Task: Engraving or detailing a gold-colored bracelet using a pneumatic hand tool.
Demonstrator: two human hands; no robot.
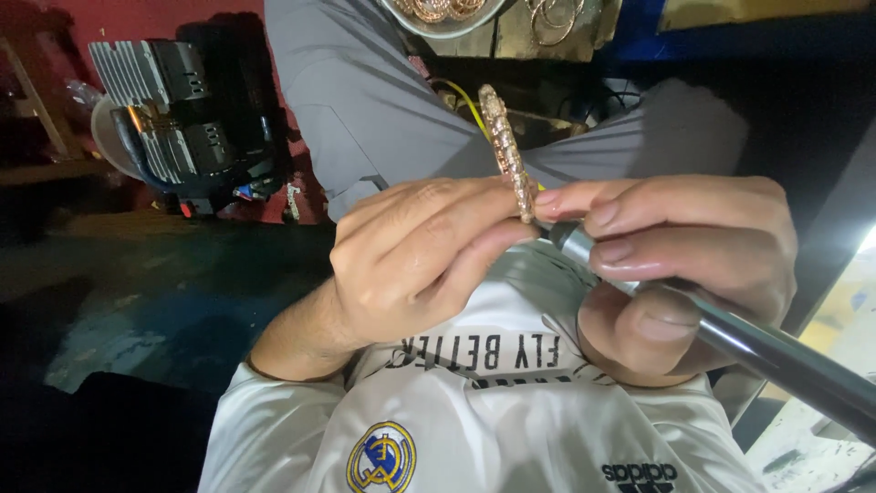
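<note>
The left hand (411,265) pinches a gold bangle (507,151) with its fingers pressed on the bottom edge, so the bangle stands up, edge toward us, in front of the chest. The right hand (680,265) wraps its fingers around a dark metal tool (730,333), whose tip touches the bangle's bottom. Up top, a metal bowl (438,23) holds more gold rings. A gray machine (173,110) sits at the left.
</note>
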